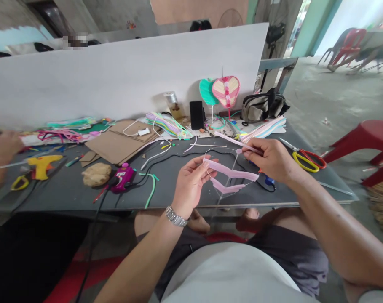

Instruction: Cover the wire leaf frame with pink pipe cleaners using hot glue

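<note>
My left hand pinches a thin wire frame that carries pale pink strips along its sides. My right hand grips the end of a loose pink strip, and its tip reaches the top of the frame. Both hands are raised over a grey table. Nearby lie a black cable and a green pipe cleaner. A yellow glue gun and a magenta device sit further left. Another person's hand enters at the left edge.
Yellow-and-red scissors lie right of my hand. Cardboard sheets, bundles of pastel strips and a black phone occupy the table's back. Heart-shaped fans stand before a white partition. A red stool stands right.
</note>
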`<state>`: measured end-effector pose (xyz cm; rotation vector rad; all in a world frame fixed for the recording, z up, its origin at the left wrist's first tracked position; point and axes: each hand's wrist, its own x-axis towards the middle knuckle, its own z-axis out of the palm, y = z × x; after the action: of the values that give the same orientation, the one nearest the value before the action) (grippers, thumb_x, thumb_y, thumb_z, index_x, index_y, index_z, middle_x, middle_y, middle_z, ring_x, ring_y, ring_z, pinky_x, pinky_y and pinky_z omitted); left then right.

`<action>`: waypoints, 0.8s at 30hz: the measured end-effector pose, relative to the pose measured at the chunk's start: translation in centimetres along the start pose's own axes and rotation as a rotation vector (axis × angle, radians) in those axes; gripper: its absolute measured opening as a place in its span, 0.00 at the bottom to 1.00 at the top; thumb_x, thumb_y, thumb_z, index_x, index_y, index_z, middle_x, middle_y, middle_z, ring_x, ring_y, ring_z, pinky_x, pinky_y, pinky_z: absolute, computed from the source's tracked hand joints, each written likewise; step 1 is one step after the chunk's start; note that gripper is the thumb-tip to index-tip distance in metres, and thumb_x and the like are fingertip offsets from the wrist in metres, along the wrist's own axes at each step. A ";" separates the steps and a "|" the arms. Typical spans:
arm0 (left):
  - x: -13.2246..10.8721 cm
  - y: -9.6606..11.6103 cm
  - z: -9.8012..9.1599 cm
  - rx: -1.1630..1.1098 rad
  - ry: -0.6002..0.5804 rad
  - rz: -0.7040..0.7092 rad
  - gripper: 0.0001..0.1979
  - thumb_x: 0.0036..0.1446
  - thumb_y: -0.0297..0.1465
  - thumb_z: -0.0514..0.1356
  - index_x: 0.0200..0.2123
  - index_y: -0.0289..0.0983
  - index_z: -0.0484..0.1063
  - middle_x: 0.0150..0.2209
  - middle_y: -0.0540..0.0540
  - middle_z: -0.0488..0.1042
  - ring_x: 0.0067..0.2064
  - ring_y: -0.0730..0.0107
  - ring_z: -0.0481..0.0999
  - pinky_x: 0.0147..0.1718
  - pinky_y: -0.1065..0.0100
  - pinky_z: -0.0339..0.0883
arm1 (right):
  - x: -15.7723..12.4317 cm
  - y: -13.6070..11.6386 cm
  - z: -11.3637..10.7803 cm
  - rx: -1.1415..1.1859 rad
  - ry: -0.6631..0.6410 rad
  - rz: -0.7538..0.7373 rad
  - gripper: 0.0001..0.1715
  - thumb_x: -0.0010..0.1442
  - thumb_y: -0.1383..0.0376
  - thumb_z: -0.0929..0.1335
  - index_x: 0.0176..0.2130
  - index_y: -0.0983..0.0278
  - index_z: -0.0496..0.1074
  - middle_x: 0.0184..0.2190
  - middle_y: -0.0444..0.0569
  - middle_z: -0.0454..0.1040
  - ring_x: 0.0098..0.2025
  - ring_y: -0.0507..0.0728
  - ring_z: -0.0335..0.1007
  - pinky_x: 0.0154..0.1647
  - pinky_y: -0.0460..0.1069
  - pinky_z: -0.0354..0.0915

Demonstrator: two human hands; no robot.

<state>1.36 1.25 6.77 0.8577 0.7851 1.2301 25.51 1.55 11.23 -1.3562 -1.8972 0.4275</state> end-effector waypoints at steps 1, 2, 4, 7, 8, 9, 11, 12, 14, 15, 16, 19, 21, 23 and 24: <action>0.0 -0.5 -0.2 -0.033 0.026 -0.013 0.20 0.48 0.38 0.77 0.41 0.36 0.79 0.42 0.40 0.86 0.44 0.60 0.85 0.46 0.60 0.78 | 0.0 0.2 0.5 -0.032 0.016 -0.009 0.07 0.62 0.63 0.69 0.35 0.63 0.77 0.28 0.45 0.76 0.29 0.53 0.67 0.32 0.47 0.59; 0.0 -1.0 -0.5 -0.061 0.055 -0.024 0.19 0.47 0.37 0.78 0.39 0.36 0.78 0.42 0.40 0.86 0.43 0.61 0.85 0.46 0.61 0.78 | -0.2 0.3 1.1 -0.072 0.045 -0.025 0.07 0.62 0.62 0.70 0.38 0.63 0.77 0.31 0.46 0.77 0.31 0.55 0.69 0.33 0.48 0.61; 0.2 -1.9 -1.1 -0.113 0.117 -0.054 0.17 0.46 0.35 0.78 0.36 0.35 0.78 0.40 0.40 0.86 0.40 0.64 0.85 0.43 0.64 0.78 | -0.9 0.3 2.6 -0.157 0.127 -0.063 0.11 0.65 0.60 0.69 0.44 0.62 0.77 0.38 0.50 0.79 0.37 0.58 0.72 0.36 0.49 0.63; 0.7 -3.1 -1.9 -0.184 0.203 -0.093 0.15 0.46 0.31 0.78 0.34 0.34 0.78 0.38 0.41 0.86 0.37 0.67 0.84 0.41 0.67 0.78 | -2.5 0.0 5.2 -0.268 0.156 -0.099 0.16 0.73 0.58 0.63 0.45 0.62 0.77 0.39 0.53 0.77 0.39 0.58 0.73 0.38 0.49 0.63; 0.8 -3.4 -2.1 -0.201 0.222 -0.099 0.14 0.46 0.30 0.77 0.34 0.34 0.78 0.38 0.42 0.85 0.37 0.68 0.84 0.40 0.68 0.78 | -3.1 -0.1 6.2 -0.306 0.139 -0.105 0.18 0.74 0.58 0.62 0.44 0.62 0.78 0.37 0.52 0.77 0.38 0.58 0.73 0.37 0.48 0.62; 0.9 -3.6 -2.2 -0.214 0.232 -0.100 0.13 0.47 0.30 0.77 0.34 0.34 0.78 0.38 0.42 0.85 0.36 0.69 0.84 0.40 0.68 0.78 | -3.5 -0.2 7.1 -0.347 0.126 -0.111 0.19 0.75 0.59 0.61 0.43 0.63 0.78 0.35 0.52 0.77 0.36 0.57 0.73 0.36 0.48 0.60; 0.9 -3.8 -2.4 -0.234 0.236 -0.088 0.12 0.47 0.29 0.77 0.34 0.34 0.79 0.38 0.43 0.85 0.36 0.70 0.83 0.39 0.69 0.78 | -4.2 -0.3 8.7 -0.427 0.134 -0.114 0.19 0.75 0.60 0.61 0.44 0.64 0.78 0.32 0.51 0.77 0.34 0.57 0.72 0.34 0.48 0.57; 0.9 -3.9 -2.4 -0.243 0.236 -0.080 0.12 0.47 0.29 0.76 0.34 0.34 0.79 0.38 0.43 0.85 0.36 0.70 0.83 0.39 0.69 0.78 | -4.3 -0.3 9.3 -0.460 0.150 -0.114 0.18 0.75 0.60 0.61 0.45 0.64 0.77 0.31 0.50 0.78 0.32 0.56 0.71 0.33 0.48 0.56; 0.8 -4.1 -2.5 -0.262 0.241 -0.067 0.12 0.47 0.29 0.76 0.34 0.34 0.79 0.37 0.44 0.84 0.37 0.71 0.82 0.39 0.70 0.78 | -4.4 -0.4 10.3 -0.509 0.171 -0.126 0.17 0.75 0.62 0.61 0.44 0.64 0.77 0.28 0.48 0.77 0.28 0.55 0.68 0.31 0.49 0.53; 0.8 -4.1 -2.5 -0.270 0.246 -0.065 0.12 0.47 0.29 0.76 0.33 0.34 0.80 0.37 0.44 0.84 0.36 0.71 0.82 0.38 0.70 0.78 | -4.4 -0.4 10.6 -0.526 0.168 -0.143 0.16 0.75 0.64 0.61 0.42 0.64 0.77 0.27 0.47 0.76 0.27 0.55 0.66 0.30 0.49 0.52; 0.8 -4.2 -2.5 -0.278 0.252 -0.064 0.12 0.46 0.29 0.76 0.33 0.34 0.80 0.37 0.44 0.84 0.36 0.71 0.82 0.38 0.71 0.78 | -4.4 -0.4 10.8 -0.544 0.160 -0.166 0.17 0.74 0.66 0.61 0.40 0.64 0.77 0.25 0.46 0.74 0.26 0.54 0.65 0.29 0.50 0.51; 0.9 -4.5 -2.5 -0.307 0.270 -0.072 0.12 0.46 0.28 0.76 0.33 0.33 0.80 0.37 0.44 0.83 0.36 0.72 0.81 0.37 0.71 0.77 | -4.3 -0.3 11.1 -0.606 0.154 -0.239 0.17 0.71 0.72 0.61 0.37 0.63 0.77 0.24 0.46 0.71 0.26 0.54 0.62 0.30 0.50 0.50; 1.0 -4.7 -2.6 -0.320 0.278 -0.079 0.11 0.46 0.28 0.76 0.33 0.33 0.80 0.38 0.44 0.83 0.36 0.72 0.81 0.37 0.71 0.77 | -4.4 0.0 11.4 -0.651 0.170 -0.264 0.17 0.70 0.73 0.62 0.37 0.63 0.77 0.24 0.46 0.70 0.26 0.55 0.61 0.30 0.50 0.50; 1.0 -4.8 -2.5 -0.321 0.278 -0.082 0.11 0.47 0.28 0.76 0.34 0.33 0.80 0.38 0.44 0.83 0.37 0.72 0.81 0.37 0.72 0.76 | -4.4 0.3 11.6 -0.687 0.179 -0.260 0.16 0.69 0.73 0.63 0.36 0.63 0.77 0.25 0.46 0.70 0.26 0.55 0.60 0.30 0.50 0.50; 1.0 -4.8 -2.5 -0.317 0.276 -0.080 0.12 0.47 0.29 0.76 0.34 0.33 0.80 0.39 0.44 0.83 0.37 0.72 0.80 0.37 0.72 0.76 | -4.5 0.5 11.8 -0.701 0.180 -0.252 0.15 0.70 0.72 0.63 0.36 0.63 0.78 0.25 0.46 0.69 0.26 0.55 0.60 0.30 0.50 0.49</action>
<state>1.54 1.99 1.29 0.3998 0.8066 1.3733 17.89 -0.55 1.44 -1.4780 -2.1119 -0.5203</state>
